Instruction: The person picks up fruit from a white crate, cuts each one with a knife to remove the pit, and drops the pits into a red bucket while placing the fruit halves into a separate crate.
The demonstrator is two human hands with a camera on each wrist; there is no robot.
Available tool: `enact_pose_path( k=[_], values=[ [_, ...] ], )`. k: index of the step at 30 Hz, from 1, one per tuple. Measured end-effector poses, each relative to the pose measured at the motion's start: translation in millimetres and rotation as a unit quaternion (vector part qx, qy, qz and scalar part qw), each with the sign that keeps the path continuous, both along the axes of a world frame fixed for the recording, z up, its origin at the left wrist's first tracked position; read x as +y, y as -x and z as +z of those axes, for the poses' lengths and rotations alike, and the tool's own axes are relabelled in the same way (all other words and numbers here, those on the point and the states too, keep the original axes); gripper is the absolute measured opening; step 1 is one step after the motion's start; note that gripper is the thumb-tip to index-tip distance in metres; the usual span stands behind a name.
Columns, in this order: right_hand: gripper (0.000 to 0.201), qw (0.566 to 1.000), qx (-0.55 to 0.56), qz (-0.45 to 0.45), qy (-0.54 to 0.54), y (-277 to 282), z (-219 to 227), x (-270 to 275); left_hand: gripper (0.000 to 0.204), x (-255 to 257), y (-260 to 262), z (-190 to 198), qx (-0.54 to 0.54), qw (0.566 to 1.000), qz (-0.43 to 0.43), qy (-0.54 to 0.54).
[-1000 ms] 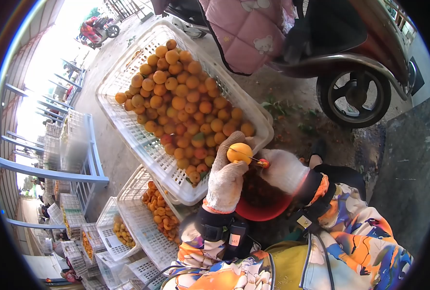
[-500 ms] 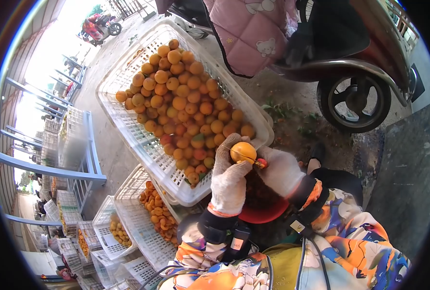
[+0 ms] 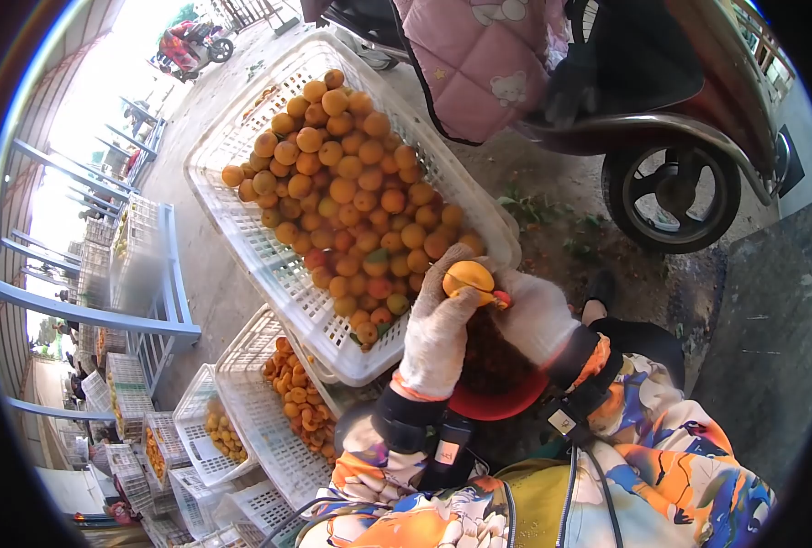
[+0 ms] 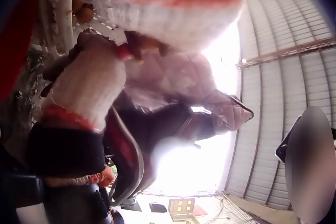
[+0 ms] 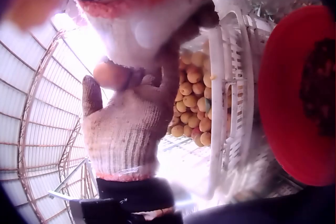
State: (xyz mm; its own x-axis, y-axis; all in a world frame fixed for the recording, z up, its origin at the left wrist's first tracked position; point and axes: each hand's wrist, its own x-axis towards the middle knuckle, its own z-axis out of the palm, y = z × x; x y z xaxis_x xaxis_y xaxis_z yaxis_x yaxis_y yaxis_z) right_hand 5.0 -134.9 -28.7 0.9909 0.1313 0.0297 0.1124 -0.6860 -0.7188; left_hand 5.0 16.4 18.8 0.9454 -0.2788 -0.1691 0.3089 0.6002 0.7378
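Both hands wear knitted work gloves and meet over the near end of a white plastic crate (image 3: 351, 361) heaped with apricots (image 3: 356, 196). My left hand (image 3: 435, 333) grips one apricot (image 3: 468, 276) between thumb and fingers. A dark line runs across this fruit. In my right hand (image 3: 536, 318) is a small red-ended tool (image 3: 503, 300), its tip right at the apricot's side; the rest of it is hidden by the glove. In the right wrist view the held apricot (image 5: 110, 75) shows beside the left thumb. Under the hands sits a red basin (image 3: 497, 406) with dark contents.
A second white crate (image 3: 242, 384) of halved orange fruit stands near the left knee, with several more crates beyond. Blue metal rails (image 3: 95, 310) run along the left. A parked scooter (image 3: 671, 196) with a pink quilted cover (image 3: 470, 73) stands ahead to the right.
The thin blade seen across the apricot's face a second ago no longer shows there. The apricot has turned in the left hand, and both hands have shifted slightly right in view.
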Motion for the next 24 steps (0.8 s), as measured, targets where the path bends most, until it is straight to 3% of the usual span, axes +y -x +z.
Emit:
enact_pose_path(
  k=[2,6,9,12,16,19,21,24],
  values=[
    [0.022,0.999,-0.029,0.002,-0.019,0,-4,0,0.058,-11,9,-2,-0.066,0.988,0.064,-0.125],
    [0.023,0.999,0.012,0.013,0.032,-2,-7,-1,0.060,-5,4,-3,-0.079,0.979,0.051,-0.182],
    [0.024,0.997,0.055,0.025,0.045,-2,2,-2,0.059,-1,4,-3,-0.058,0.991,0.026,-0.118],
    [0.024,0.999,0.023,0.017,0.033,-2,1,-1,0.056,4,5,-8,0.022,0.995,0.058,0.076],
    [0.022,0.999,0.014,0.016,0.038,-4,-5,0,0.054,11,-2,-15,0.084,0.993,0.013,0.083],
    [0.022,1.000,-0.006,-0.001,0.021,-5,-8,1,0.052,6,-1,-10,0.015,1.000,0.009,0.001],
    [0.022,1.000,-0.027,-0.012,0.001,-4,-13,4,0.050,-8,7,-13,-0.005,0.991,0.108,-0.083],
    [0.022,0.999,-0.035,-0.027,-0.016,-5,-22,10,0.053,-17,10,-12,-0.032,0.978,0.145,-0.145]
  ],
)
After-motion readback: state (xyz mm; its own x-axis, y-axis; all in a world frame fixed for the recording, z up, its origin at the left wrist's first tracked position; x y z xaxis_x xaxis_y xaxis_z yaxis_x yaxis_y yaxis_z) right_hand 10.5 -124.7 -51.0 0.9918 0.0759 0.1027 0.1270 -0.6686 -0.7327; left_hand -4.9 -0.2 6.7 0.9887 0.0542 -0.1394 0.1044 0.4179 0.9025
